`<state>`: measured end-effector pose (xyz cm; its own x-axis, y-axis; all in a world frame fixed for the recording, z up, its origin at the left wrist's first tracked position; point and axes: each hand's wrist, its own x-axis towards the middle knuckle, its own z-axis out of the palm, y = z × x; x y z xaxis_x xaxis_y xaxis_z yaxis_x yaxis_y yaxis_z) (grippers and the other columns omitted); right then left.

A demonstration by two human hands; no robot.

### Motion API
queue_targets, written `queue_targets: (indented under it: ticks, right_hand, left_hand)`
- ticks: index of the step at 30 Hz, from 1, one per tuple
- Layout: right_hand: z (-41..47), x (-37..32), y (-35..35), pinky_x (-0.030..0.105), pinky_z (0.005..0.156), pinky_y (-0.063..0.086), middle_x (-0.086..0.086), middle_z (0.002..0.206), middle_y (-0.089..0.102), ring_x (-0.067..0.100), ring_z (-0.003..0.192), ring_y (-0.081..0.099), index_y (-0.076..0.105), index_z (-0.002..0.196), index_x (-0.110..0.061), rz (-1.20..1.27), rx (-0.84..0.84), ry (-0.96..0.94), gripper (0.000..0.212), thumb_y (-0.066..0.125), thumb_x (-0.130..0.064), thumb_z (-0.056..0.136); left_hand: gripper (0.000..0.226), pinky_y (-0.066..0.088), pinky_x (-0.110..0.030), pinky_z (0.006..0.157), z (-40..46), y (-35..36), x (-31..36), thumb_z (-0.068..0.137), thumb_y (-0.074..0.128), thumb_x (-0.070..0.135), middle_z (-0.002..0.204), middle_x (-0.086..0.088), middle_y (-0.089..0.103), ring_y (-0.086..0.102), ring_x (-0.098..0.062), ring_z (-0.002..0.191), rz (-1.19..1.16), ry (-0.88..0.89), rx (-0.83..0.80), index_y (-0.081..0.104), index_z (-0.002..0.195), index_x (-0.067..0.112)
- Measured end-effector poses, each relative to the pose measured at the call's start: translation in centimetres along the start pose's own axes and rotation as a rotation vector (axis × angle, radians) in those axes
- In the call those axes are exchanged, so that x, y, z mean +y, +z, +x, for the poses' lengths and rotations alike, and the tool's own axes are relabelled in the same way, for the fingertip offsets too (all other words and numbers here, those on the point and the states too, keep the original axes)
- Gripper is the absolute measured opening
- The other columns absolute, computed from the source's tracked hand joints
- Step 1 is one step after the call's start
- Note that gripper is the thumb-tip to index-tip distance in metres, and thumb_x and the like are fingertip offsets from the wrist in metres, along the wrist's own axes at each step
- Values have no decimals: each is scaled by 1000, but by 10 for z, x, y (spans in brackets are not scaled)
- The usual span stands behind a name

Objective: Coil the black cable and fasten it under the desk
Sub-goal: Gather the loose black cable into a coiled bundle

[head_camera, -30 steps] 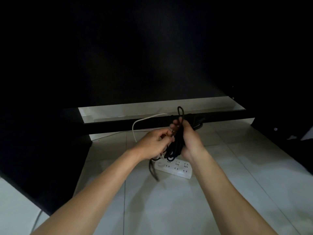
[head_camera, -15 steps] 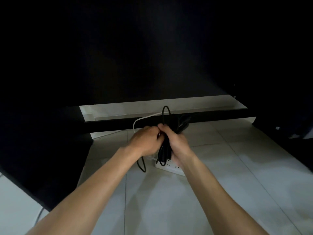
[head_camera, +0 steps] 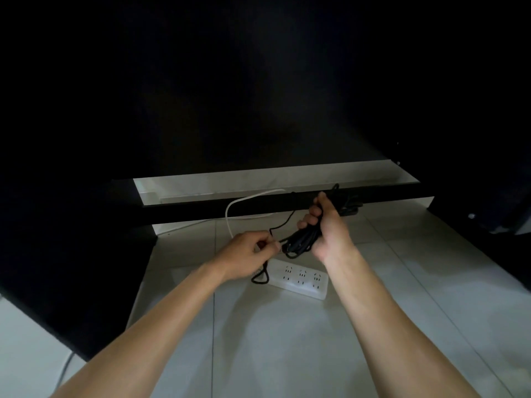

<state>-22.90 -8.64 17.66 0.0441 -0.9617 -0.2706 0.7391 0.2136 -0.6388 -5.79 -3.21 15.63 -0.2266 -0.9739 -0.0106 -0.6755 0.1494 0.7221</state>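
Observation:
My right hand (head_camera: 330,228) grips a bundle of the black cable (head_camera: 301,239), with its loops sticking out above and below the fist. To its left, my left hand (head_camera: 250,254) pinches a loose strand of the same cable; a small loop hangs below it onto the floor. One thin strand runs from the left hand up toward the dark crossbar (head_camera: 258,209) under the desk. The desk's underside (head_camera: 230,96) fills the top of the view in deep shadow.
A white power strip (head_camera: 301,278) lies on the tiled floor (head_camera: 273,340) just below my hands. Its white cord (head_camera: 238,208) arcs up over the crossbar. A dark desk panel (head_camera: 71,268) stands at the left, dark furniture at the right.
My hands have moved apart. The right hand carried the bundle up and to the right, while the left hand drew a strand out to the left and lower.

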Motion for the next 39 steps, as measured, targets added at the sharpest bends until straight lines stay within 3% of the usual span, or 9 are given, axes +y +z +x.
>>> queue_targets:
  ticks: [7, 12, 18, 23, 25, 28, 33, 37, 39]
  right_hand:
    - [-1, -5, 2, 21, 39, 31, -4, 49, 41, 8, 37, 33, 54, 75, -16, -205, 21, -62, 25, 55, -21, 100]
    - [-3, -8, -3, 25, 41, 38, 4, 62, 58, 10, 39, 40, 63, 89, -11, -726, -93, -110, 13, 64, -22, 95]
    - [-19, -1, 0, 21, 48, 45, -1, 84, 78, 9, 48, 47, 69, 104, -11, -1204, -357, 67, 22, 67, -30, 93]
    - [-19, 1, -1, 23, 55, 44, -3, 53, 58, 11, 48, 49, 67, 80, -12, -1238, -322, -53, 23, 71, -33, 89]
    - [-14, 1, -3, 26, 62, 43, -3, 59, 58, 12, 56, 53, 64, 80, -20, -1267, -244, -92, 22, 72, -39, 86]
    - [-5, 1, -10, 28, 70, 44, -3, 77, 60, 17, 76, 57, 67, 106, -20, -1133, -33, -150, 28, 73, -39, 86]
    - [-3, -8, -15, 17, 43, 43, 2, 63, 59, 11, 49, 54, 65, 106, -8, -828, 75, -186, 29, 76, -26, 86]
    - [-7, 3, -4, 23, 42, 43, 3, 62, 58, 12, 42, 53, 62, 90, -9, -730, -7, -140, 17, 75, -20, 86]
    - [-10, 9, 2, 25, 45, 46, 4, 67, 63, 13, 46, 57, 64, 88, -8, -684, -35, -112, 13, 75, -17, 87]
  left_hand:
    - [30, 50, -31, 85, 6, -25, -4, 96, 44, 29, 97, -1, 71, 64, -19, 94, 184, -63, 6, 71, 92, 16]
    - [27, 46, -25, 73, 11, -37, -7, 102, 42, 27, 87, 11, 65, 61, -8, 82, -39, -43, 127, 64, 87, 31]
    - [24, 40, -20, 52, 18, -30, -1, 102, 44, 26, 68, 6, 60, 54, -8, 57, -132, -67, 240, 66, 92, 23]
    - [25, 53, -20, 57, 24, -33, -2, 102, 44, 18, 77, -3, 63, 60, -5, 49, -313, -213, 388, 67, 95, 12]
    - [24, 58, -26, 66, 24, -34, -5, 102, 44, 17, 82, -2, 63, 63, -7, 51, -387, -260, 429, 66, 99, 9]
    - [26, 49, -24, 76, 23, -41, -17, 101, 44, 22, 100, 2, 69, 66, -14, 82, -174, -276, 502, 69, 104, 13]
    - [21, 43, -23, 84, 18, -41, -25, 99, 49, 24, 116, 3, 66, 59, -13, 106, 21, -176, 181, 66, 92, 34]
    - [34, 36, -20, 101, 19, -17, -6, 95, 49, 27, 136, 10, 53, 48, -7, 125, 23, -56, -37, 58, 128, 32]
    - [37, 36, -23, 104, 19, -6, 5, 92, 49, 42, 138, 14, 51, 47, -4, 126, -43, 21, -23, 55, 128, 38]
